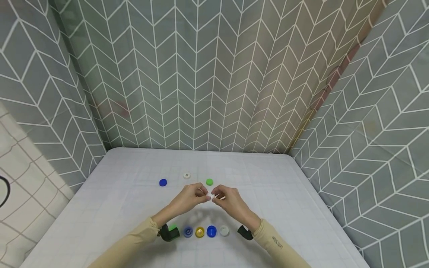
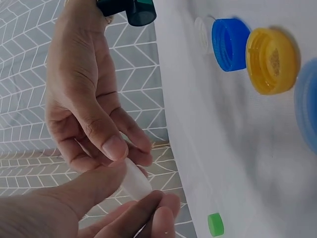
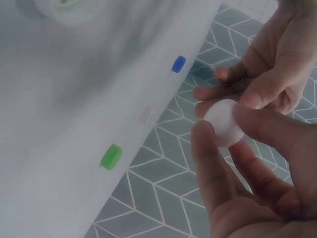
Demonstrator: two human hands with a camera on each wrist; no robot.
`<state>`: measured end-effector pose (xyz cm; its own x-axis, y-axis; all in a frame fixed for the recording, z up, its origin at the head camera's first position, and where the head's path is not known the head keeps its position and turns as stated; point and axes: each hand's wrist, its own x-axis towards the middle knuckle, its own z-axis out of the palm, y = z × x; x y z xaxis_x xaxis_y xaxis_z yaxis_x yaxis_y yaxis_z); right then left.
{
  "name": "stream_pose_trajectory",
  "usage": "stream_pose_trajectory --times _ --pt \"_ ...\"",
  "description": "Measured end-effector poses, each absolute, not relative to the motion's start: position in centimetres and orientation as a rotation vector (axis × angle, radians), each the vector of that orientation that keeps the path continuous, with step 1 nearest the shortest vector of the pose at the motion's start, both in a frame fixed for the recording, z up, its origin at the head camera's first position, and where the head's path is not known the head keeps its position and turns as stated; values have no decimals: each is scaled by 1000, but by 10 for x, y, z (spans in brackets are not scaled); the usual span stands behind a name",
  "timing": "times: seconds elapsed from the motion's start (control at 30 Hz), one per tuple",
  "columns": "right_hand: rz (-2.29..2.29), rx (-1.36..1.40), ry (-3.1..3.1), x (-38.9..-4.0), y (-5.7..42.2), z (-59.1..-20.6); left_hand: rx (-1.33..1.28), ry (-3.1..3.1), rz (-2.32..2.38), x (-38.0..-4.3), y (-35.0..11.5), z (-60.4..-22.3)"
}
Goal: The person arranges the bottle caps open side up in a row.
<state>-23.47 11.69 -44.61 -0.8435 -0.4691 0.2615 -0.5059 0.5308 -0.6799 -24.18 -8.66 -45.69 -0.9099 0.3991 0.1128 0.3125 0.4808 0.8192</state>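
A small white round cap (image 1: 210, 195) is held up above the table, between the two hands. My left hand (image 1: 188, 199) pinches it between thumb and fingers. From the other side my right hand (image 1: 232, 202) also pinches it with thumb and index finger. The left wrist view shows the white cap (image 2: 136, 182) tilted, its side visible; in the right wrist view the cap (image 3: 224, 123) shows a round, plain face. Just beyond the hands lies a green cap (image 1: 209, 181), with a white cap (image 1: 187, 175) and a blue cap (image 1: 162, 182) to its left.
Along the near side sits a row: a green item (image 1: 172, 226) partly hidden by the left wrist camera, a translucent blue cap (image 1: 188, 232), a yellow cap (image 1: 199, 232), a blue cap (image 1: 211, 231) and a whitish cap (image 1: 224, 230). Patterned curtains (image 1: 201, 74) surround the white table (image 1: 285, 208).
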Motion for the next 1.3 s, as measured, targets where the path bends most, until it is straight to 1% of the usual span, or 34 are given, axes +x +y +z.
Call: stream_pose_trajectory --times 0.37,0.57,0.7,0.97,1.13,1.3 --pt "1243 899 -2696 -229 120 -450 722 2640 1383 -239 -83 -456" --pt "1096 886 -2728 -223 126 -448 770 2763 1256 -237 -70 -456" --pt "981 855 -2793 -220 134 -444 787 2795 1196 -235 -60 -455" --pt "959 779 -2841 -214 156 -437 857 2809 1183 -230 -36 -454" --pt "954 752 -2889 -206 173 -437 931 2887 1014 -224 -21 -458" --pt "899 791 -2980 -198 186 -441 992 2921 881 -215 -8 -469"
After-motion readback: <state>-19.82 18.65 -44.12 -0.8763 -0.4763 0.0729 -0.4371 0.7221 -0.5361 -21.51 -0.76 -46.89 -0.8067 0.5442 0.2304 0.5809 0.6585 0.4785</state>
